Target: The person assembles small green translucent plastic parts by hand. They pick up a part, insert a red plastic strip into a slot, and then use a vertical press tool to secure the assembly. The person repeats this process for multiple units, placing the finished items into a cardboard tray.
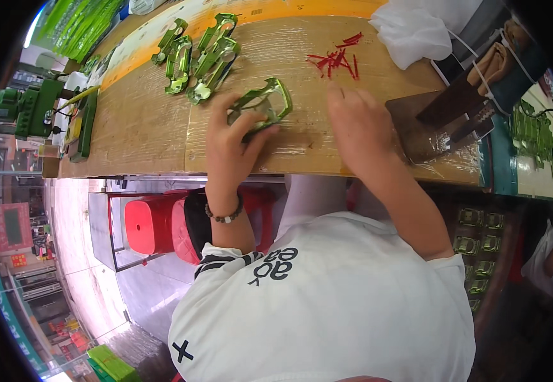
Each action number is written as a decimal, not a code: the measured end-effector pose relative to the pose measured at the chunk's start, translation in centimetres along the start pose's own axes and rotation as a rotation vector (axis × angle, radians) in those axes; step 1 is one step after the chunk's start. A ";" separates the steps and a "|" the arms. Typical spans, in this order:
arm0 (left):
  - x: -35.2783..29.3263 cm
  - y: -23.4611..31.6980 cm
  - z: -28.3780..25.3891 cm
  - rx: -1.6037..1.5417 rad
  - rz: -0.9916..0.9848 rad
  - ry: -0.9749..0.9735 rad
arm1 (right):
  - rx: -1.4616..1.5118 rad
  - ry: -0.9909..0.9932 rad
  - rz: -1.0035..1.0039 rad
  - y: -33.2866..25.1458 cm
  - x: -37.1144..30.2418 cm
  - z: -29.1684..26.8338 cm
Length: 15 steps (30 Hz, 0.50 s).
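My left hand [233, 137] grips a shiny green frame-like part [281, 102] with a large opening, tilted just above the table [149, 134]. Its fingers and thumb close on the near left side of the part. To the right, my right hand [362, 124] hovers low over the table with its fingertips drawn together. Whatever may be between those fingertips is too small to make out. Just beyond them lies a loose heap of thin red strips [335, 62]. Several similar green parts [211, 60] lie grouped at the far left of my left hand.
A dark block holding tools [436, 121] stands at the right, near a white plastic bag [410, 32]. At the left is a green machine [31, 108]. Red stools [152, 223] stand below the table edge. More green parts [480, 245] sit low right, near another person [544, 261].
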<state>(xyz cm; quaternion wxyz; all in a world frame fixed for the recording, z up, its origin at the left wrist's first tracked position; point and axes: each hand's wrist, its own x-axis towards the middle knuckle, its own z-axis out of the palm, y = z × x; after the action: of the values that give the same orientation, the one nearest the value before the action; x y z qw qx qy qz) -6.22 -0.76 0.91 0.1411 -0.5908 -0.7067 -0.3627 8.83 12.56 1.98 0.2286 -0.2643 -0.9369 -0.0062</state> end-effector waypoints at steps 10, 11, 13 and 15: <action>-1.1 4.5 4.1 -1.583 -0.393 -0.057 | 0.667 0.394 0.041 2.6 -2.8 -2.9; -1.1 4.8 4.6 -1.686 -0.415 -0.133 | 0.697 0.465 0.031 2.8 -3.2 -3.6; -0.7 5.2 5.2 -1.665 -0.360 -0.240 | 0.720 0.556 -0.042 3.1 -3.4 -4.7; -0.4 5.6 5.2 -1.534 -0.304 -0.321 | 0.706 0.583 -0.167 3.0 -3.3 -5.5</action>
<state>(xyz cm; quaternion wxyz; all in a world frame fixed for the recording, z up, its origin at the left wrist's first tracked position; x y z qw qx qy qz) 0.35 2.71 -1.04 -0.4593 -0.4655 -0.3445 -0.6736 15.13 12.83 5.14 0.5571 -0.0815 -0.7965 0.2206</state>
